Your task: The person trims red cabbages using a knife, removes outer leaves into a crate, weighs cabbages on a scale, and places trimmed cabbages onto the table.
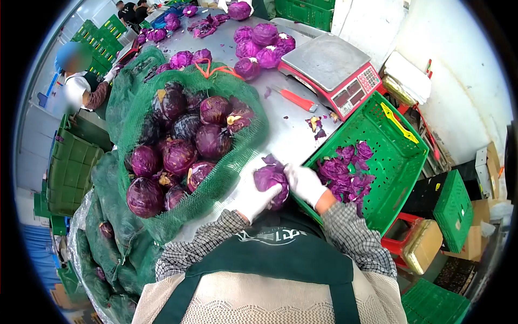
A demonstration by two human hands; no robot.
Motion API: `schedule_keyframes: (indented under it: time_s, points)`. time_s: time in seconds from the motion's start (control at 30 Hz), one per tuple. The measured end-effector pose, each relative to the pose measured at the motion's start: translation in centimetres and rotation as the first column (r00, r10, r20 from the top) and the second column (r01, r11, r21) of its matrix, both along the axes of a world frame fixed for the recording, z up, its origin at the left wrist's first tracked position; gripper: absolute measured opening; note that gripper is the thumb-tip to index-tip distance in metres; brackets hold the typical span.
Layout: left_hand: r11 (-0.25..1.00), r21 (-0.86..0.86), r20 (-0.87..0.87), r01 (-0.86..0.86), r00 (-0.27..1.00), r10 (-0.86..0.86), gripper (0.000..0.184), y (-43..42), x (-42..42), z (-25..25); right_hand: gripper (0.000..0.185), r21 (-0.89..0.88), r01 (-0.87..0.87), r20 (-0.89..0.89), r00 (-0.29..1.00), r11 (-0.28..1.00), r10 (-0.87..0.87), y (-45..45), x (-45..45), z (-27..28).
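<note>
Between hands (pixel 252 195) (pixel 304 184), cabbage (pixel 271 181) (roundish); leaf (pixel 272 160) pointing forward

A round, bright purple cabbage (pixel 271 179), a ragged leaf edge standing up at its top, sits between the white-gloved left hand (pixel 256 195) and right hand (pixel 303 184), near the tabletop's (pixel 286 127) near edge

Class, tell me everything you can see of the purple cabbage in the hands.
The purple cabbage is roundish and leafy, with paler streaks and a leaf edge sticking up on top. Part of it is hidden. It is between the green mesh sack and the green crate, just beyond the apron. The left hand cups its left side and lower front; the right hand is at its right side, its grip unclear.
</note>
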State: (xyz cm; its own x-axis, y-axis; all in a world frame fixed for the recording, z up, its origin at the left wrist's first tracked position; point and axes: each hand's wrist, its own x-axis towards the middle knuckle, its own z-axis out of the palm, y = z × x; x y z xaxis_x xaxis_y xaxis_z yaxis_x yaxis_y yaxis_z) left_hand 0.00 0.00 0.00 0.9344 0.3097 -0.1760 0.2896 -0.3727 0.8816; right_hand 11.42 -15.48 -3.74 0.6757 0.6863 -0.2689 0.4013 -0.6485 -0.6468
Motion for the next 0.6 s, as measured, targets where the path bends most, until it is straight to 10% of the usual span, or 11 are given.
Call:
schedule_keyframes:
  time_s: [0.1, 0.17, 0.2, 0.3, 0.37, 0.47, 0.53, 0.6]
  points:
    - [0.934, 0.356, 0.364, 0.033, 0.916, -0.171, 0.078, 1.0, -0.6, -0.2, 0.025, 0.214, 0.187, 0.014, 0.981, 0.959, -0.195, -1.7, 1.6, -6.3]
    - [0.876, -0.471, 0.006, -0.102, 0.993, 0.119, 0.074, 1.9, -1.9, -1.1, 0.026, 0.41, 0.459, -0.317, 0.882, 0.788, -0.349, -3.1, 0.7, -4.2]
    - [0.553, -0.828, 0.096, 0.088, 0.995, -0.015, 0.068, 2.6, -2.1, -0.9, 0.027, 0.422, 0.481, -0.23, 0.877, 0.769, -0.422, -5.3, 0.4, -6.8]
    - [0.325, -0.939, 0.146, 0.116, 0.987, 0.068, 0.069, 2.3, -2.7, 0.9, 0.037, 0.493, 0.591, -0.017, 0.74, 0.638, -0.672, -9.7, 1.0, -4.6]
    - [0.378, -0.912, 0.194, 0.162, 0.98, 0.05, 0.073, 2.2, -2.5, 1.7, 0.047, 0.177, 0.653, 0.333, 0.664, 0.736, -0.67, -11.1, 0.6, -4.9]
    - [0.446, -0.875, 0.237, 0.19, 0.97, 0.052, 0.079, 0.8, -0.9, 4.2, 0.043, 0.653, 0.46, 0.022, 0.783, 0.602, -0.622, -7.4, -2.0, 1.9]
    - [0.502, -0.841, 0.276, 0.204, 0.958, 0.073, 0.078, 0.2, -0.5, 4.5, 0.031, 0.647, 0.513, -0.329, 0.855, 0.564, -0.401, -4.7, -5.2, 9.3]
    - [0.524, -0.828, 0.3, 0.199, 0.947, 0.115, 0.078, -0.1, -0.1, 4.2, 0.037, 0.635, 0.347, -0.164, 0.934, 0.69, -0.319, -3.0, -6.6, 9.9]
